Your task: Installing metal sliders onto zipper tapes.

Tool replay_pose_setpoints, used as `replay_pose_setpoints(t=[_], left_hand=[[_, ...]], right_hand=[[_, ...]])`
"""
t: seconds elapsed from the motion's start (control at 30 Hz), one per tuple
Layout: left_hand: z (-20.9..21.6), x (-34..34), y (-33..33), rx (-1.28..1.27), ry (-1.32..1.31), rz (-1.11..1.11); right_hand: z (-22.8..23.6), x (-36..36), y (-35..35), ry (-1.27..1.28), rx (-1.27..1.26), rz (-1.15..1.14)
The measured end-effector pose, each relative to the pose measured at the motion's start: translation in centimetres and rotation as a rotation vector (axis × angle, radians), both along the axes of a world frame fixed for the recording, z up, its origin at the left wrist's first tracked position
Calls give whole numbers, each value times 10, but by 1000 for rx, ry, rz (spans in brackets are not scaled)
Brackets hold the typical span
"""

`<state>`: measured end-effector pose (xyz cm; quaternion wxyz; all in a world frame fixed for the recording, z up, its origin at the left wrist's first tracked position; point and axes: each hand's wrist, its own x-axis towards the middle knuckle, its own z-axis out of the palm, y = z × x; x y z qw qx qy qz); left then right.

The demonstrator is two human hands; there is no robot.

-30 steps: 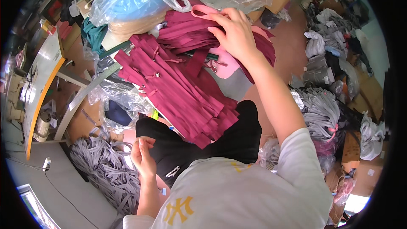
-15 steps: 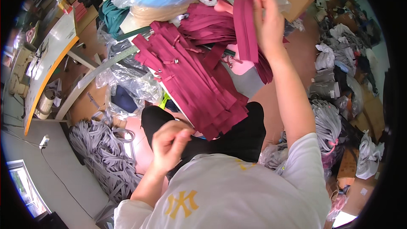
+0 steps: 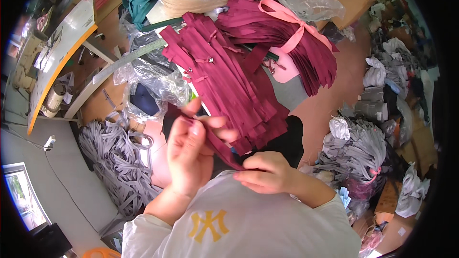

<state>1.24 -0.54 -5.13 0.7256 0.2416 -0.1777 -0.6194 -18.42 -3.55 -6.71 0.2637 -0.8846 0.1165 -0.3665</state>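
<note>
A narrow maroon zipper (image 3: 221, 151) stretches between my two hands above my lap. My right hand (image 3: 267, 172) pinches one end of it close to my shirt. Toward its other end, my left hand (image 3: 189, 145) has the strip between thumb and fingers; those fingers are slightly blurred. Just beyond lies a layered row of maroon zippers (image 3: 229, 91) with small metal pulls. Farther right, a thick bundle of maroon zippers (image 3: 282, 36) is tied with a pink band (image 3: 301, 31).
A metal ruler (image 3: 143, 51) sticks out left of the zipper row. Grey strips (image 3: 114, 167) are heaped on the left. Another grey bundle (image 3: 358, 148) and plastic bags lie on the right. A white table (image 3: 62, 43) with an orange edge stands at far left.
My right hand has come down from the tied bundle to my lap, bringing a maroon zipper. My left hand, earlier closed near the row, now holds that zipper too.
</note>
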Motion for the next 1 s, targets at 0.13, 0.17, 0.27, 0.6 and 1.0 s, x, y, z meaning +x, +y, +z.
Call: replay_pose_setpoints(t=[0.13, 0.17, 0.27, 0.6, 1.0], left_hand=[[6, 10, -5, 81, -167, 244], [3, 14, -4, 60, -179, 267], [2, 19, 5, 68, -242, 314], [3, -5, 31, 189, -515, 84], [12, -20, 52, 102, -584, -77]], right_hand=[[2, -4, -4, 9, 183, 33], [-13, -13, -21, -14, 393, 11], [-16, -17, -93, 43, 341, -700], [-52, -32, -181, 298, -106, -839], [1, -35, -116, -391, 597, -469]])
